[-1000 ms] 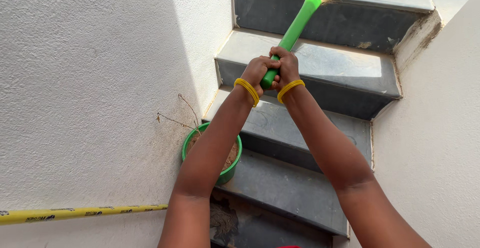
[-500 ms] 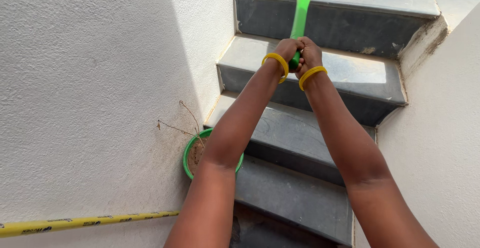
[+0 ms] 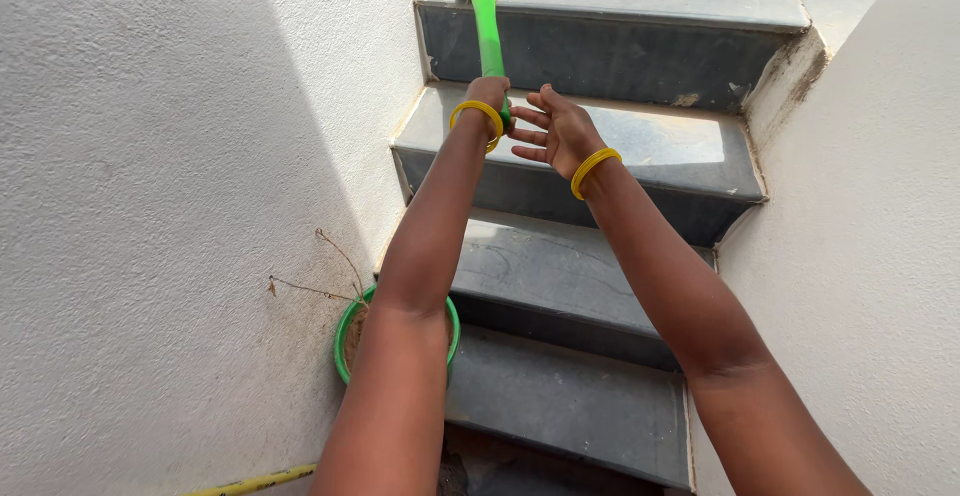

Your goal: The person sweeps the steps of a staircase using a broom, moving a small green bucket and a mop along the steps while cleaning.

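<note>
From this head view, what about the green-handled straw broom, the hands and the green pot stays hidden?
- Green-handled straw broom: bristle tips cut off by the top edge.
- Handle's lower end: hidden inside the closed left hand.
- Round green plastic pot: contents mostly covered by the left forearm.
- Open right hand: its palm side faces away.

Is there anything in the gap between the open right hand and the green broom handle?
Nothing visible. The right hand is open beside the broom handle, with only bare air over the stair tread between them. The left hand grips the handle's lower end.
</note>
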